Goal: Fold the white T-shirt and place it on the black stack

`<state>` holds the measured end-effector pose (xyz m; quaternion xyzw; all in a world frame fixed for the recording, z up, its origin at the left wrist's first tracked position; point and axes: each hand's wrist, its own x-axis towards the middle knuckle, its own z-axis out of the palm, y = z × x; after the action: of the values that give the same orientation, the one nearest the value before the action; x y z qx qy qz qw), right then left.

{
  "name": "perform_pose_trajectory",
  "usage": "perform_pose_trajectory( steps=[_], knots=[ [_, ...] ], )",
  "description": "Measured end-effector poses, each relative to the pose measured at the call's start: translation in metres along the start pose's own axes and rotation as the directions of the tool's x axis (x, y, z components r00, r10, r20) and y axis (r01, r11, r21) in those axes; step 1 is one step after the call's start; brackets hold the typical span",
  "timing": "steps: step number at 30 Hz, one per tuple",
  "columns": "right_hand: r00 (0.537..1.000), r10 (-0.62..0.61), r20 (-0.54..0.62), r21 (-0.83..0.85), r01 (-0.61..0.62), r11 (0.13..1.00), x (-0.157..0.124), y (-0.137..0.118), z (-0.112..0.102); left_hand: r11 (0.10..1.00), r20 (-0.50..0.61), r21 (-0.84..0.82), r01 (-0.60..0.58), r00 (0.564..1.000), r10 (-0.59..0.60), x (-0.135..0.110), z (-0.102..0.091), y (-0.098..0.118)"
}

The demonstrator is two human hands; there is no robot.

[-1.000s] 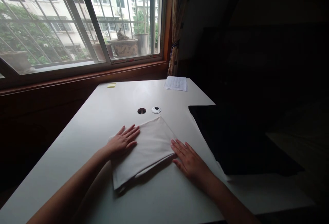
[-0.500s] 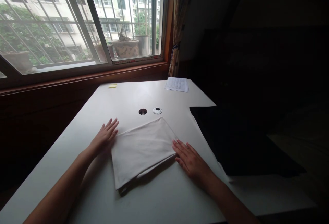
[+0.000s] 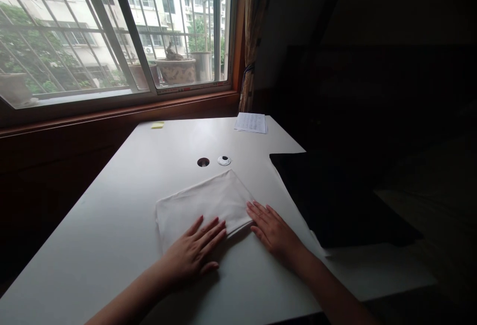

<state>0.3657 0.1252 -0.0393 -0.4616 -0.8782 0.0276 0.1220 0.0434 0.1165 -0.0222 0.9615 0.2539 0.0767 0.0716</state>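
Your left hand (image 3: pixel 197 250) lies flat over the folded white cloth (image 3: pixel 212 196) at center frame; your right hand (image 3: pixel 275 229), apart and likewise flattened, touches its right corner.

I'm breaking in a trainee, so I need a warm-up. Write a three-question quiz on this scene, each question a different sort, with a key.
1. True or false: the left hand is over the near part of the white cloth.
2. What lies near the far left corner of the table?
A) a yellow slip
B) a curtain
C) a plant pot
3. Which hand is nearer the papers?

Key:
1. True.
2. A.
3. The right hand, at the right side of the white cloth.
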Motion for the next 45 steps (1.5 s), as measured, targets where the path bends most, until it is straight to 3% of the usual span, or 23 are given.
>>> perform_pose_trajectory(
  steps=[5,9,12,16,18,20,23,27,35,45],
  knots=[
    [1.0,-0.008,-0.003,-0.004,0.008,1.0,-0.001,0.003,0.003,0.998,0.028,-0.056,0.041,0.999,-0.039,-0.027,-0.013,0.011],
    [1.0,-0.008,-0.004,0.006,0.008,1.0,-0.001,0.003,0.004,0.967,0.142,-0.234,0.105,0.987,-0.073,-0.05,-0.035,0.017],
    [1.0,0.001,-0.001,0.012,-0.001,1.0,-0.001,0.003,0.002,0.877,0.223,-0.422,0.231,0.964,-0.146,-0.071,-0.052,0.009],
    [1.0,0.0,0.005,0.028,0.0,1.0,-0.001,0.001,0.0,0.708,0.232,-0.549,0.444,0.895,-0.382,-0.09,-0.062,-0.014],
    [1.0,-0.002,0.0,0.038,0.002,0.999,-0.001,0.001,-0.001,0.687,0.139,-0.566,0.456,0.874,-0.465,-0.09,-0.062,-0.029],
    [1.0,-0.002,-0.014,0.049,0.003,0.999,-0.001,0.001,-0.002,0.724,0.019,-0.532,0.439,0.861,-0.508,-0.084,-0.061,-0.047],
    [0.998,-0.027,-0.054,0.058,0.03,0.998,-0.001,0.0,-0.007,0.802,-0.136,-0.382,0.46,0.83,-0.541,-0.069,-0.056,-0.076],
    [0.983,-0.113,-0.143,0.077,0.125,0.989,-0.002,-0.006,-0.016,0.833,-0.262,-0.17,0.526,0.791,-0.553,-0.05,-0.041,-0.108],
    [0.987,-0.081,-0.142,0.103,0.096,0.99,-0.003,-0.013,-0.019,0.77,-0.268,-0.072,0.634,0.732,-0.627,-0.038,-0.015,-0.124],
    [0.993,0.003,-0.116,0.04,0.002,0.999,0.008,0.006,-0.02,0.683,-0.103,-0.411,0.603,0.714,-0.693,-0.057,-0.031,-0.122]
  ],
)
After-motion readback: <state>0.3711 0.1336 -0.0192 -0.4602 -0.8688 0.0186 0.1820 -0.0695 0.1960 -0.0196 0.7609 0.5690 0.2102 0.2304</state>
